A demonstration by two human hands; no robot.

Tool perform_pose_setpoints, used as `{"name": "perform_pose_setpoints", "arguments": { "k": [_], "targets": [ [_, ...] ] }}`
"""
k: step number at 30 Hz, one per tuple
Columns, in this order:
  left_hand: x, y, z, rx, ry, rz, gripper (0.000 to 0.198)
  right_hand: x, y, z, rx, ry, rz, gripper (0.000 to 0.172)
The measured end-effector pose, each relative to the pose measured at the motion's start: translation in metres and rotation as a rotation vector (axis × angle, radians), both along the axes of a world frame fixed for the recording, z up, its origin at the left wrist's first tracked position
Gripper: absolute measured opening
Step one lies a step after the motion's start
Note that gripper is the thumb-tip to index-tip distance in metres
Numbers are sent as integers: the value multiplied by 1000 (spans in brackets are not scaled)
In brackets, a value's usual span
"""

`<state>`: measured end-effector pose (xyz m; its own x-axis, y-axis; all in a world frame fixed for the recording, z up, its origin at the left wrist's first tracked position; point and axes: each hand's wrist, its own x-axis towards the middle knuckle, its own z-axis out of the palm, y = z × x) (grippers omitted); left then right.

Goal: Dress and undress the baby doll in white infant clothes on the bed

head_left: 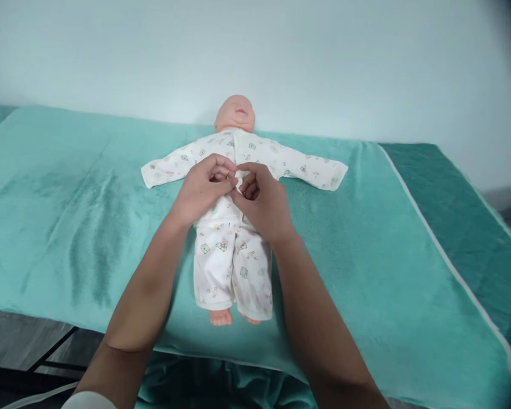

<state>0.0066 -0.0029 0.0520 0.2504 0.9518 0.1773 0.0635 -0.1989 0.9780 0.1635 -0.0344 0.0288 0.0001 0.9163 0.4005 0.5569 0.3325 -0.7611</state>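
Note:
A baby doll lies on its back, head toward the wall, dressed in a white printed shirt and matching trousers. Both shirt sleeves are spread out to the sides. Over the belly, my left hand pinches the shirt's front edge beside a small pale button. My right hand grips the shirt front from the other side of that button, fingers curled. The fingertips of both hands nearly meet and partly hide the cloth. The doll's bare feet stick out of the trouser legs.
A light green blanket covers the table under the doll, with a darker green cover at the right. A pale wall rises behind. Black metal legs and a pale cable show at the lower left.

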Motion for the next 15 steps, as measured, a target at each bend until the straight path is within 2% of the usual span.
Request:
{"name": "perform_pose_setpoints", "arguments": {
  "k": [8,11,15],
  "targets": [
    [-5,1,3,-16,39,-13,19,1,-2,1,1,124,86,40],
    [-6,0,2,21,104,-33,19,2,-1,-2,5,278,149,28],
    [-5,1,-2,131,203,4,20,3,2,-6,73,455,54,11]
  ]
}}
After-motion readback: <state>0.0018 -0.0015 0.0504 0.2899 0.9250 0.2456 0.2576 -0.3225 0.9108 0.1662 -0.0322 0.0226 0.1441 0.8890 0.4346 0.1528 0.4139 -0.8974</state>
